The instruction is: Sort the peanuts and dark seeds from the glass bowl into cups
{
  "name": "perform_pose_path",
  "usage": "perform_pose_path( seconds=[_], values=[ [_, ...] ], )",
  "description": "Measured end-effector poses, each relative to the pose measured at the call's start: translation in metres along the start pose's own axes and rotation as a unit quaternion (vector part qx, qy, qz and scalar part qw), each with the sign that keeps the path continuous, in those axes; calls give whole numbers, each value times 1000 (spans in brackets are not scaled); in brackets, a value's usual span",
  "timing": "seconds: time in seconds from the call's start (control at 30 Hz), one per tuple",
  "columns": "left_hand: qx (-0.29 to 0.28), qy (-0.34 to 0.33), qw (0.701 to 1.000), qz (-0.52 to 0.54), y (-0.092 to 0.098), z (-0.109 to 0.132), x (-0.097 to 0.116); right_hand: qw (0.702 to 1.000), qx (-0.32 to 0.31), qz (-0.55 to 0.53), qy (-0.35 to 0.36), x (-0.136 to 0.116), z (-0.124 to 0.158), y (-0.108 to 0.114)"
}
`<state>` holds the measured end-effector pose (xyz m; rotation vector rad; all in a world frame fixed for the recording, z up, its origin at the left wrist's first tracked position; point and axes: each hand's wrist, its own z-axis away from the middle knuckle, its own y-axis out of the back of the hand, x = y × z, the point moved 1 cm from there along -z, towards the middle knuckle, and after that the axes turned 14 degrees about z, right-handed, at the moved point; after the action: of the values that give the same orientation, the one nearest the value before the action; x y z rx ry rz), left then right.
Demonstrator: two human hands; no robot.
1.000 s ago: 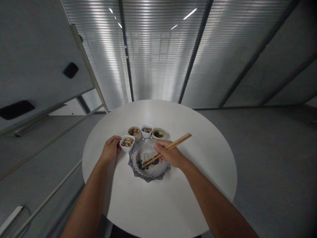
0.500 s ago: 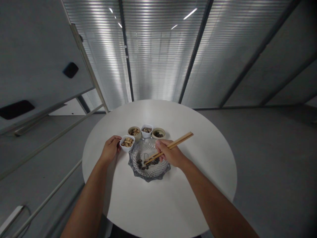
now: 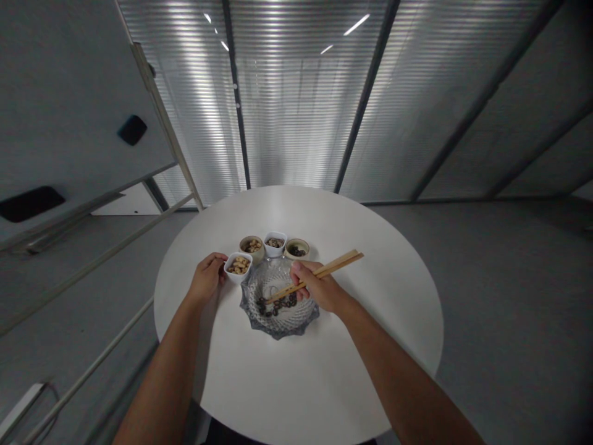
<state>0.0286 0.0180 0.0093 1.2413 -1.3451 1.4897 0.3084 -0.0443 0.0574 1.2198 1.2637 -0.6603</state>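
A cut-glass dish point(image 3: 280, 324) sits on the round white table point(image 3: 296, 371), with several dark beans point(image 3: 277, 306) in it. My right hand point(image 3: 319, 287) is closed round a pair of wooden chopsticks point(image 3: 333, 267), whose tips reach down among the beans. My left hand point(image 3: 207, 276) curls against the side of a small white square bowl of pale nuts point(image 3: 238, 266), left of the dish.
Behind the dish stand three more small bowls: a beige one with nuts point(image 3: 252, 246), a white one point(image 3: 275, 243) and a beige one with dark beans point(image 3: 297, 249). A tilted whiteboard frame point(image 3: 157, 117) stands at the left, frosted glass partitions behind.
The chopsticks have flattened slightly, their back ends shifting a little right and their tips staying among the beans. My left hand has not moved.
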Motion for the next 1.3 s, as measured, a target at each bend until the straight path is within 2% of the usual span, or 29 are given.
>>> perform_pose_path(
  seconds=[0.6,0.97,1.3],
  values=[
    [5,-4,1000,7,-2,0,1,1000,-26,-15,0,5,-1,-2],
    [3,1,1000,10,-2,0,0,999,-44,25,12,9,0,-3],
    [2,2,1000,0,1,-3,-4,999,-23,45,17,5,0,-6]
  ],
)
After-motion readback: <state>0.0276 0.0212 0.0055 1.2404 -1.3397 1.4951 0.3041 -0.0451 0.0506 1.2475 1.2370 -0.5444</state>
